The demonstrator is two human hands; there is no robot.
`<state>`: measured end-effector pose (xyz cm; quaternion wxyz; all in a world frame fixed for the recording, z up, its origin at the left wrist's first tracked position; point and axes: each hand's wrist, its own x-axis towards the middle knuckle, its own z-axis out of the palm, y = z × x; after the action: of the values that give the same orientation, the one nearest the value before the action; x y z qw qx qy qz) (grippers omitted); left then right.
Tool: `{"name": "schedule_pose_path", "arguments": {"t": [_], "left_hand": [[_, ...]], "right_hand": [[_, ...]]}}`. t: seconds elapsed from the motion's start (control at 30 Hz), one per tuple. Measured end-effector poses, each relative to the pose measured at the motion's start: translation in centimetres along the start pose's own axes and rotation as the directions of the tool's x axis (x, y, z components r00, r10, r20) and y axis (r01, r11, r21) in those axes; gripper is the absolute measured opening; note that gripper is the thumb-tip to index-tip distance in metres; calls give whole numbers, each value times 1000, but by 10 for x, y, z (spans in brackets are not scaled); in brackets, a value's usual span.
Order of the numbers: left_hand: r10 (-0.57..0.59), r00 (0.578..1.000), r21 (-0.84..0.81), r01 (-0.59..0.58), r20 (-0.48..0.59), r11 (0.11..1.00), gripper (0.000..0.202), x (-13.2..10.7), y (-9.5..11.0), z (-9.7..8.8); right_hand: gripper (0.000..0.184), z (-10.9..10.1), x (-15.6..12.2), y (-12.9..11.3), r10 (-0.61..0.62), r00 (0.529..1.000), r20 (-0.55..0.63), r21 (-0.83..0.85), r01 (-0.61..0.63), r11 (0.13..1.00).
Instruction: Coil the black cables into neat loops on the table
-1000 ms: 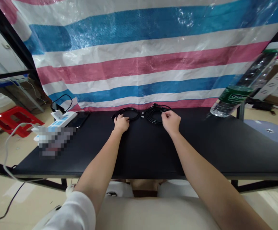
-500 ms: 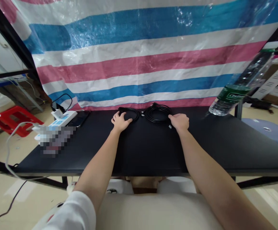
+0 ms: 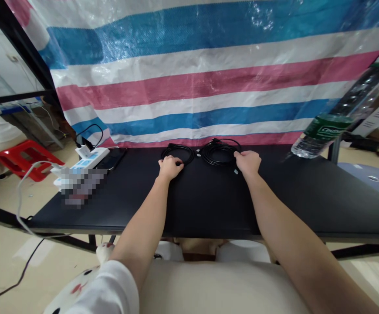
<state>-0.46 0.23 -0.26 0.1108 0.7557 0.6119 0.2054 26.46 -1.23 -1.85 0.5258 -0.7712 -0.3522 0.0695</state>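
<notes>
Two coils of black cable lie side by side at the back of the black table [image 3: 205,200]. My left hand [image 3: 170,168] is closed on the near edge of the smaller left coil [image 3: 191,153], thumb and fingers pinched together there. On the other side, my right hand [image 3: 248,162] is closed at the right edge of the larger coil [image 3: 211,158]; its fingertips hide the part they grip. Two small pale bits [image 3: 198,153] sit between the coils, and a small clear piece [image 3: 236,172] lies just below my right hand.
At the left stand a white power strip [image 3: 91,160] with plugs and a dark phone [image 3: 116,158]. A tilted-looking water bottle [image 3: 326,131] stands at the back right. Behind the table hangs a striped plastic sheet [image 3: 189,87]. A red stool [image 3: 29,159] is on the floor, left.
My left hand has gone from spread fingers beside the smaller coil to a pinch on its near edge. The right hand stays at the larger coil. The view has shifted slightly.
</notes>
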Motion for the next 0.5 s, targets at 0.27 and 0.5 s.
{"name": "schedule_pose_path", "arguments": {"t": [0.27, 0.5], "left_hand": [[-52, 999, 14, 52, 0, 999, 23, -3, 3, -2], [45, 993, 22, -47, 111, 999, 41, 4, 3, 1]], "right_hand": [[14, 6, -2, -3, 13, 999, 32, 386, -25, 922], [18, 7, -12, -9, -146, 989, -26, 487, 140, 862]]}}
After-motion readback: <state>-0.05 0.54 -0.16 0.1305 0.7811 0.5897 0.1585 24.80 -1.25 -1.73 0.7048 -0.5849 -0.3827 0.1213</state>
